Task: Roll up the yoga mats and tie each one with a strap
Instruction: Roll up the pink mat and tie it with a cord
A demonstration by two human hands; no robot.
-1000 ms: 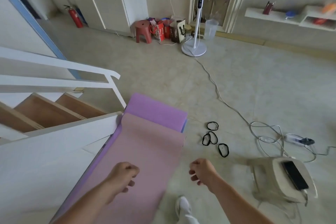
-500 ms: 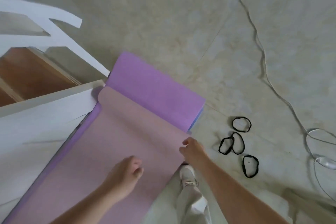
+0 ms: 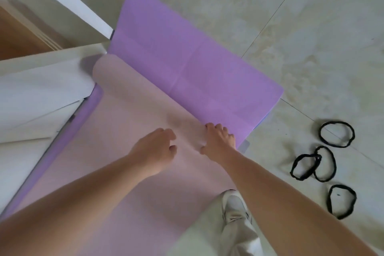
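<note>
The pink mat [image 3: 128, 131] lies flat on top of the purple mat [image 3: 187, 58]. Both are spread on the tiled floor [image 3: 311, 48] and run from about seven o'clock in the view up toward one o'clock. The pink mat's far end stops short of the purple one's, and that end looks slightly curled. A pale blue edge [image 3: 244, 145] shows under the purple mat's right side.

The right hand [image 3: 219, 141] is at the pink mat's far right corner. Its fingers are curled over the end edge and its thumb is against the side, so it grips the mat. Half a second ago only its fingertips reached that corner. The left hand [image 3: 152, 150] has come forward and now sits just at nine o'clock of the right hand, over the mat. Its fingers are loosely curled and hold nothing; I cannot tell whether it touches the mat. The camera has also dropped closer, so the mats fill more of the view.

Four black straps [image 3: 316, 157] lie on the floor at three to four o'clock of the right hand, well apart from it, unmoved. A white shoe [image 3: 233, 203] stands at six o'clock of the right hand, beside the mat's edge. The white stair side [image 3: 37, 93] borders the mats at nine o'clock.
</note>
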